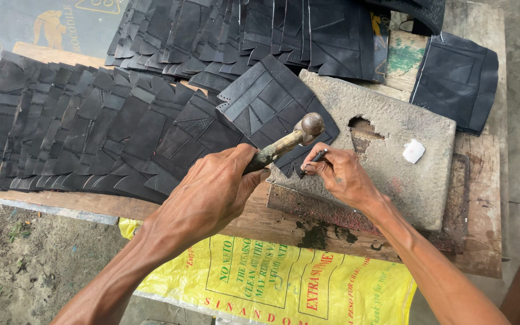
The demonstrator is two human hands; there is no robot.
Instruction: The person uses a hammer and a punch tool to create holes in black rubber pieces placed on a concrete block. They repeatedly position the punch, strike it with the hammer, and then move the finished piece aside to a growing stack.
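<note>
A hammer point(296, 137) with a dull, worn metal head and a scuffed wooden handle. Matt black leather-like pieces point(270, 103) lie on a rough, pitted grey stone slab point(404, 174), over a weathered wooden table point(482, 198); a glossy yellow woven plastic sack point(284, 283) hangs below

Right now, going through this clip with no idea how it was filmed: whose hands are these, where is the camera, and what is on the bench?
One picture, from a camera worn on the person's head, looking down at their own bare hands. The left hand grips a hammer, its head raised. The right hand pinches a thin dark punch against a black stitched piece lying on a grey stone slab. Many similar black pieces overlap in rows across the wooden bench.
</note>
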